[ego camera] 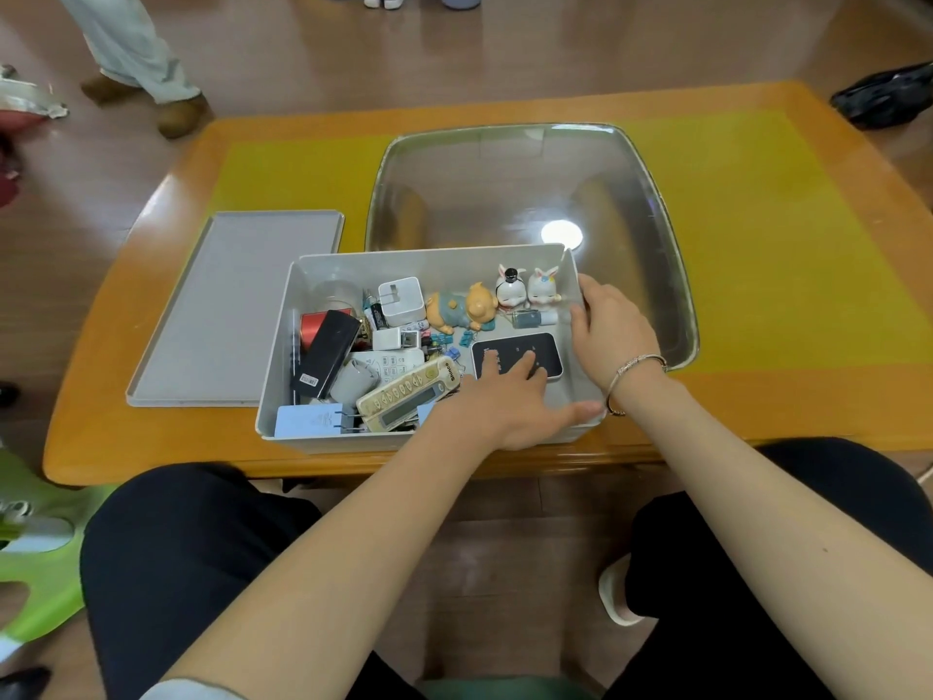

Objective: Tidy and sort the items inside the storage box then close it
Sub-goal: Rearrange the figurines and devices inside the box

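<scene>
So the grey storage box (323, 437) is parked at the near edge of the wooden table (757, 411), lid off. The lid (227, 315) is laid flat just to the left of it, and a big clear tub (656, 204) is sat right behind.

The right hand (613, 330) is hooked over the box's right wall, fingers curled on the rim, probably so the box is kept from sliding. The left hand (510, 401) is reached inside with fingers out flat, fingertips resting on a black device with a pale edge (525, 346) at the right side of the box. Nothing looks gripped by it, more like the device is being nudged or squared up.

Sorting is only partly done by the look of it. Three little figurines (505, 298) are lined along the far wall, while the left half is a heap: a cream remote (409, 394), white chargers (401, 300), a black power bank (328, 351), a red spool (313, 329), some blue clips (467, 340).
</scene>
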A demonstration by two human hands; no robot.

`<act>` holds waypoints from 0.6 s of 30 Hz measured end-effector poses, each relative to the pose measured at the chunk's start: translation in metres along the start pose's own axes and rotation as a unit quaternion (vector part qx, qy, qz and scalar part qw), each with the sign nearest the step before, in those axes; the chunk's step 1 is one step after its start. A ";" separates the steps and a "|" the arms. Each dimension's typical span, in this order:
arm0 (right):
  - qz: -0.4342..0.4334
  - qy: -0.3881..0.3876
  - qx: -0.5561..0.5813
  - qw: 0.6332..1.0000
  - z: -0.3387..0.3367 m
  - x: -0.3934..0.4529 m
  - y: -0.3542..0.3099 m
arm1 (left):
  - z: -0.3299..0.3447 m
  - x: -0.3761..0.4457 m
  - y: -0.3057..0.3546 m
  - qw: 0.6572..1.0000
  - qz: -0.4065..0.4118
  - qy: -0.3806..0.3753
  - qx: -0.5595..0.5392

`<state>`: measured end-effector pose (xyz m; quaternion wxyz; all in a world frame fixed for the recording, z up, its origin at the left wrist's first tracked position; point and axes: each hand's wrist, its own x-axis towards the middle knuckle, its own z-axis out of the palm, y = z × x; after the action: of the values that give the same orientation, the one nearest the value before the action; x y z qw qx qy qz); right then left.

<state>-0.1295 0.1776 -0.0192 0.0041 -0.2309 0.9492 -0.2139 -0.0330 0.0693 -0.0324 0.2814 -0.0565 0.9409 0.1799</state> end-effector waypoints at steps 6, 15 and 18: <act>0.002 -0.002 0.014 1.000 0.000 -0.002 -0.001 | 0.001 -0.004 -0.001 0.999 0.008 -0.022 -0.023; 0.004 0.005 0.025 1.000 0.001 -0.002 -0.001 | -0.006 0.005 -0.008 0.998 0.057 -0.007 0.010; 0.004 0.007 0.026 1.000 0.002 -0.002 0.000 | -0.004 0.008 -0.009 0.998 0.060 0.008 0.007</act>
<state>-0.1278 0.1775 -0.0206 0.0046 -0.2255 0.9442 -0.2400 -0.0398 0.0598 -0.0367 0.2634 0.0004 0.9458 0.1898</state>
